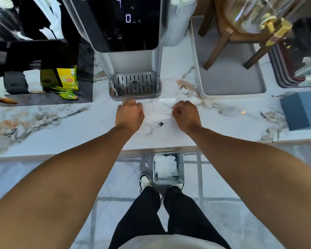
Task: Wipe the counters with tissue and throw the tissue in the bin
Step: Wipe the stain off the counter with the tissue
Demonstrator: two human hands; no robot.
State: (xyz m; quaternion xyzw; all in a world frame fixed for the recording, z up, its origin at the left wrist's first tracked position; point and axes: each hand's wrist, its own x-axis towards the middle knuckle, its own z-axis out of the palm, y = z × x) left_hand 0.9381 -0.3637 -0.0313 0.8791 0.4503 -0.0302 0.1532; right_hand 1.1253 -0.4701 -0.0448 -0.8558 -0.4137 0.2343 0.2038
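— White-veined marble desk (61,126): what is noted on its surface?

— A thin white tissue sheet (158,112) is spread flat on it, just in front of the grey water dispenser's slotted drip tray (134,85). A small patch of dark specks (159,124) is seen at the sheet's near edge.

— How are the hands placed?

— The left hand (129,115) is set at the sheet's left edge, one finger extended toward the drip tray; whether its grip is closed on the sheet cannot be told. The right hand (186,115) is curled, its grip pinched shut on the sheet's right edge.

— And the bin?

— A square metal bin (181,175) is located on the floor below the desk edge, between the shoes, with crumpled white tissue inside.
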